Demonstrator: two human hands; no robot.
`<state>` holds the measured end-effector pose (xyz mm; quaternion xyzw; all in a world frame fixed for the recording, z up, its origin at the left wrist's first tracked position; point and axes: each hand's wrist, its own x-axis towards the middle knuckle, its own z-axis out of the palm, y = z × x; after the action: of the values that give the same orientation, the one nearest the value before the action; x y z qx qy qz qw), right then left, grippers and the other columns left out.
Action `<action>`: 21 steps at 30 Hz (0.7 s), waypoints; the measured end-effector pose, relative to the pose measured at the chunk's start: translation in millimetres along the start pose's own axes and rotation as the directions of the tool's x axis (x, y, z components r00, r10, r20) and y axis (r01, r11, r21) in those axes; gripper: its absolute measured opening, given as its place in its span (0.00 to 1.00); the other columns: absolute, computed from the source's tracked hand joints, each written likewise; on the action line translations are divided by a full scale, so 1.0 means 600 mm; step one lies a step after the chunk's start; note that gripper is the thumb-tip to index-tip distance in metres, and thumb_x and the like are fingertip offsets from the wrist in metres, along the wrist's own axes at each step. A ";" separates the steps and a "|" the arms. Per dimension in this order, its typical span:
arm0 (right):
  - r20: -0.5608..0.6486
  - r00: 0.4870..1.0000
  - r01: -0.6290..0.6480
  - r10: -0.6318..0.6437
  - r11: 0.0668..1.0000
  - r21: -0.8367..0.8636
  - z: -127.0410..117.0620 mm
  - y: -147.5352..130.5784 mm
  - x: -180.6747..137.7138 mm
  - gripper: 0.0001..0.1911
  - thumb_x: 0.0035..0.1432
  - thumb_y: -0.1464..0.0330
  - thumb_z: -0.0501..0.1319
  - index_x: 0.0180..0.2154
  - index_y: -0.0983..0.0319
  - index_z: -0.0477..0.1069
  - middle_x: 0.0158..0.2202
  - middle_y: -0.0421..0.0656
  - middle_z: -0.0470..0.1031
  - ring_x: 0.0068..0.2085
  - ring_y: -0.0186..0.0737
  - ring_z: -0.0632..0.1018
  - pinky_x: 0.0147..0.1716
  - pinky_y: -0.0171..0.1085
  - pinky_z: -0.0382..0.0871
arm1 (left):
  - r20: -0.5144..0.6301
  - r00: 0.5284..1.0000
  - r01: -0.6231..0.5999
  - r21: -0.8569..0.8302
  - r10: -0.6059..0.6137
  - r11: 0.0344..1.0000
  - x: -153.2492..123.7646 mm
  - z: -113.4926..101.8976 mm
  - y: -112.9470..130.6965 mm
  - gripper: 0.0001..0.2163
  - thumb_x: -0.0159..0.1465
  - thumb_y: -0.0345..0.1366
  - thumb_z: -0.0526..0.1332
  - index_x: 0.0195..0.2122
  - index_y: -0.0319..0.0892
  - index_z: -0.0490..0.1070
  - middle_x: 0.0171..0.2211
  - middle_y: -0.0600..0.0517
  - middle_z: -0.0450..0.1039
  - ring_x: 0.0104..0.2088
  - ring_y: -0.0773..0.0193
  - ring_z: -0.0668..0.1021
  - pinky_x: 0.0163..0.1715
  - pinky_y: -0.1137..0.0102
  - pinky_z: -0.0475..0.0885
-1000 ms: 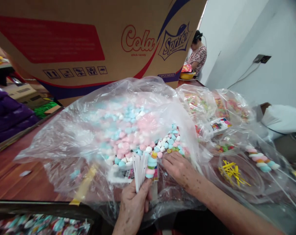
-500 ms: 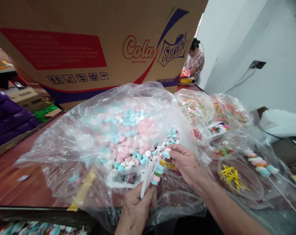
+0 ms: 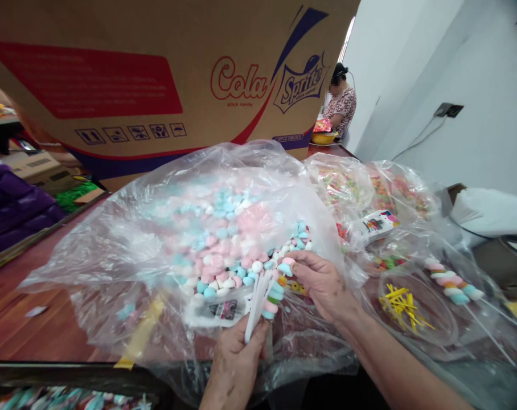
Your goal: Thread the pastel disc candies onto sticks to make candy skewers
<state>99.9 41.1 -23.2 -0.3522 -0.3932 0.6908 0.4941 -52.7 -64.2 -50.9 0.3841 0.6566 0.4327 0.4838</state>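
Sticks [image 3: 257,299] stand upright, pinched tight in the left hand [image 3: 235,364], while the right hand [image 3: 322,285], just beside, squeezes a candy [image 3: 285,267] onto one tip.

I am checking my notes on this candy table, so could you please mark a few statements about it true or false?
1. The left hand grips a bundle of white sticks. True.
2. The right hand rests flat on the table. False: it is raised, pinching a candy piece at the top of the skewer.
3. The big bag holds pink, blue and white candies. True.
4. The cardboard box is plain, with no print. False: it reads Cola and Sprite.
5. Yellow sticks lie to the right. True.
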 end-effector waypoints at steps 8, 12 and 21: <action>0.016 0.991 0.129 -0.131 0.935 -0.329 -0.019 0.015 0.004 0.16 0.54 0.60 0.67 0.44 0.56 0.80 0.45 0.41 0.80 0.47 0.43 0.77 0.51 0.42 0.68 | -0.059 0.998 -0.014 0.027 0.015 1.000 -0.005 0.001 0.000 0.17 0.59 0.49 0.62 0.21 0.41 0.72 0.12 0.60 0.55 0.15 0.70 0.55 0.16 0.73 0.49; -0.057 0.998 0.010 -0.013 0.998 -0.067 0.001 0.006 0.005 0.18 0.45 0.61 0.73 0.39 0.60 0.81 0.37 0.42 0.81 0.38 0.40 0.79 0.43 0.40 0.72 | -0.061 0.997 -0.040 0.057 0.043 0.998 -0.004 -0.001 -0.001 0.17 0.59 0.48 0.61 0.19 0.41 0.71 0.12 0.60 0.55 0.15 0.70 0.56 0.18 0.73 0.50; -0.120 0.990 -0.051 0.069 0.988 0.143 0.023 -0.017 0.009 0.18 0.35 0.62 0.76 0.31 0.62 0.81 0.28 0.40 0.78 0.29 0.34 0.76 0.35 0.36 0.73 | -0.080 0.994 -0.067 0.049 0.071 0.997 0.003 0.001 -0.005 0.17 0.57 0.50 0.62 0.24 0.39 0.75 0.14 0.58 0.60 0.17 0.68 0.60 0.20 0.73 0.56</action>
<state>90.3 45.7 -8.6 -0.3707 -0.3015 0.7080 0.5200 -52.9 -63.5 -54.2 0.3994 0.6720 0.4494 0.4324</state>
